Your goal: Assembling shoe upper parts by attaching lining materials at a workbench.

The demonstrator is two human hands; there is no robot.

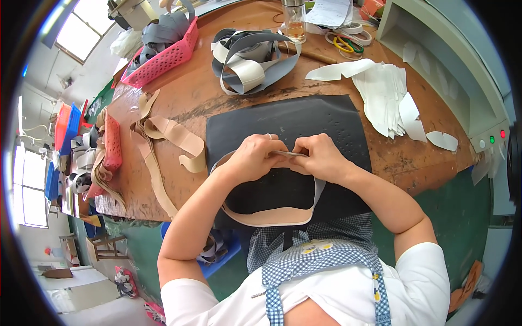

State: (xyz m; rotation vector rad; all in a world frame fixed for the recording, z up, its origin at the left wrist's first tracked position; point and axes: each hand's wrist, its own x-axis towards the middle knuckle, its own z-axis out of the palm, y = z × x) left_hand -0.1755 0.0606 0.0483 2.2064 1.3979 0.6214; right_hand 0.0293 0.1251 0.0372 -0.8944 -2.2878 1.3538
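Note:
Both my hands pinch one strip, a beige and grey band [272, 216] that hangs in a closed-looking loop toward my apron. My left hand [254, 156] grips it on one side, fingers closed, a ring on one finger. Close beside it, my right hand [321, 156] holds the same strip between thumb and fingers. A short stretch of the strip shows between the two hands; whether its ends overlap there I cannot tell. Under my hands lies a black mat [283, 117] with small punctures at its right side.
Beige strips [176, 136] lie left of the mat. Beyond it are a coil of grey and white bands [247, 62], a pink basket [163, 60], a glass jar [294, 24] and scissors [346, 45]. White cut pieces [380, 95] lie right, by a machine housing [462, 60].

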